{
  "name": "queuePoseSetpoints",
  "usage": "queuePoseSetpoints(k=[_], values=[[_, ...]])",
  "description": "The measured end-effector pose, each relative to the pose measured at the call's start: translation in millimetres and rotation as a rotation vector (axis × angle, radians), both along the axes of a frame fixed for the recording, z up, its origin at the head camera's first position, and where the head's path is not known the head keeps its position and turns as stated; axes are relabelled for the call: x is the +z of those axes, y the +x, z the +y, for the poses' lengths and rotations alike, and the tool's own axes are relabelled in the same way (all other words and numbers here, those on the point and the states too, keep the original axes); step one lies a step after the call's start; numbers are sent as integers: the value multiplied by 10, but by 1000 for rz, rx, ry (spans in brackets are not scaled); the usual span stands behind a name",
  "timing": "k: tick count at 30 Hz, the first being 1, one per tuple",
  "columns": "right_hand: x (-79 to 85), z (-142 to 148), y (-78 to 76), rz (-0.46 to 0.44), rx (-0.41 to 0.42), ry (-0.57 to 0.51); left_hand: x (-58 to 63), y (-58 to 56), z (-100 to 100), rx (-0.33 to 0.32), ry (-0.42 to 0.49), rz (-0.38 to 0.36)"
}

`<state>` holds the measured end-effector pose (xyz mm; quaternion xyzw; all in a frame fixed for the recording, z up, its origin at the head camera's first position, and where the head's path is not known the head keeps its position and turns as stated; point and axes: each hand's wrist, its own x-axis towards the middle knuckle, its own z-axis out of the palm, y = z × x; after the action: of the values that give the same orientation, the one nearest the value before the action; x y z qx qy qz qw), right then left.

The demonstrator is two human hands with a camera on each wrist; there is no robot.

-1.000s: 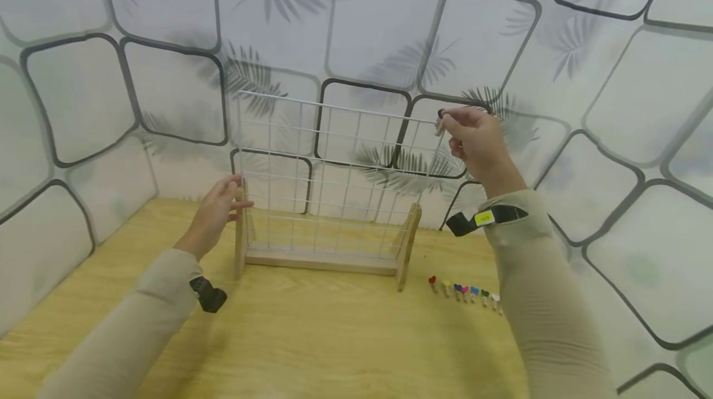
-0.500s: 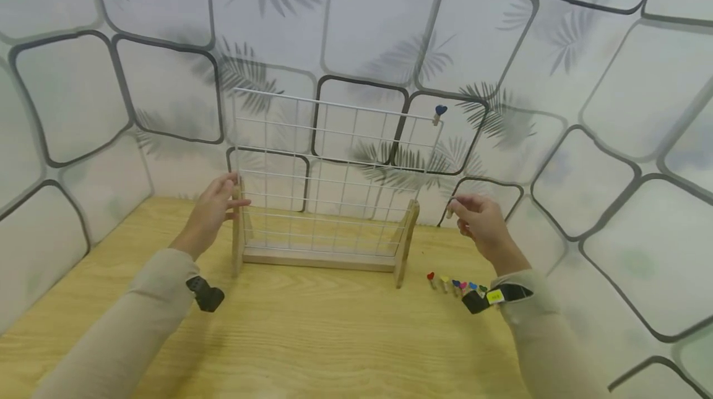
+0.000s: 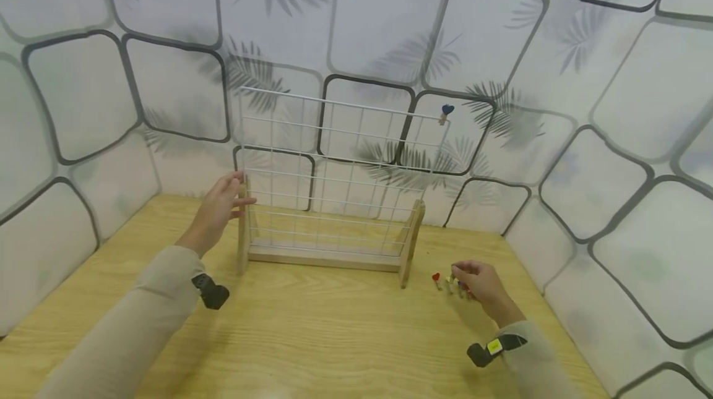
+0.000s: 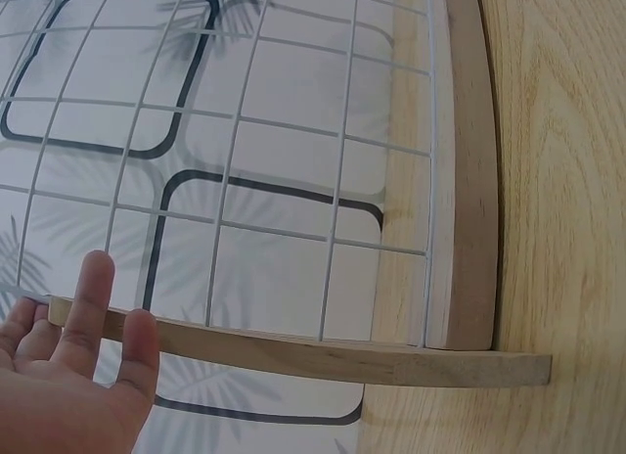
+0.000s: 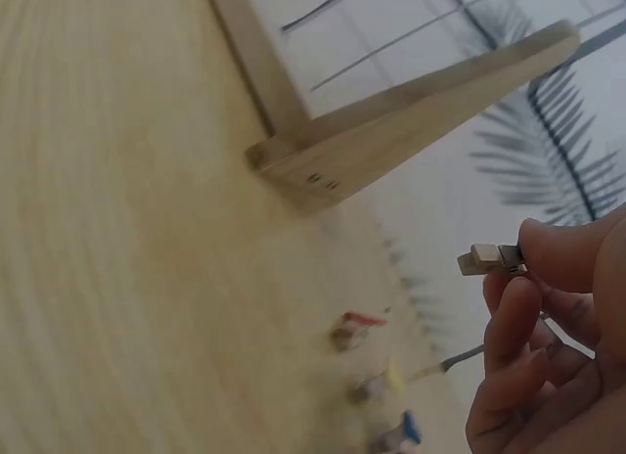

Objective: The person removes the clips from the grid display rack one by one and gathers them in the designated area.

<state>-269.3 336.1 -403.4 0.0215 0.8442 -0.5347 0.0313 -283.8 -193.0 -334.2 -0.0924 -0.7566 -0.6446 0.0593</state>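
A white wire grid rack (image 3: 340,158) with a wooden base stands on the table. The left hand (image 3: 214,210) holds the top of its left wooden post (image 4: 323,354), two fingers stretched out in front. A clothespin with a dark blue heart (image 3: 447,110) is clipped at the grid's top right corner. Low over the table at right, the right hand (image 3: 483,284) pinches a small wooden clothespin (image 5: 486,259) between thumb and finger; its decoration is hidden. Beneath and beside that hand lie clothespins with a red heart (image 3: 436,277), a yellow one (image 5: 393,374) and a blue one (image 5: 409,430); others are covered.
The wooden table (image 3: 312,337) backs onto patterned wall covering (image 3: 384,21) on several sides. The rack's right foot (image 3: 411,244) stands just left of the loose clothespins.
My right hand has come down from the grid's top right corner to the row of clothespins, a clothespin in its fingers. The blue-heart clothespin now shows on the corner. My left hand stays put.
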Motion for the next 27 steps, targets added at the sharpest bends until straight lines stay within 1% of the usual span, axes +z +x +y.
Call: queuePoseSetpoints(k=[4,8,11,17,20,23,25,27], values=[[-149,46,51,-34,-19,51,10,-3,21,-3,-8,6],[-252,52,85,-47,-1,142,15,-5,25,-2,-9,3],[-288,35,103,-45,28,186,6,-5,17,4,0,-2],[-289,29,105,-42,43,226,0,-11,32,2,10,3],[-321,43,73,-35,76,257,5,-11,29,4,5,5],[-334,55,54,-27,127,316,8,-2,19,10,0,0],[-288,48,47,-18,148,364,9,4,13,12,0,-4],[-191,34,23,-5,156,389,8,8,7,11,0,-6]])
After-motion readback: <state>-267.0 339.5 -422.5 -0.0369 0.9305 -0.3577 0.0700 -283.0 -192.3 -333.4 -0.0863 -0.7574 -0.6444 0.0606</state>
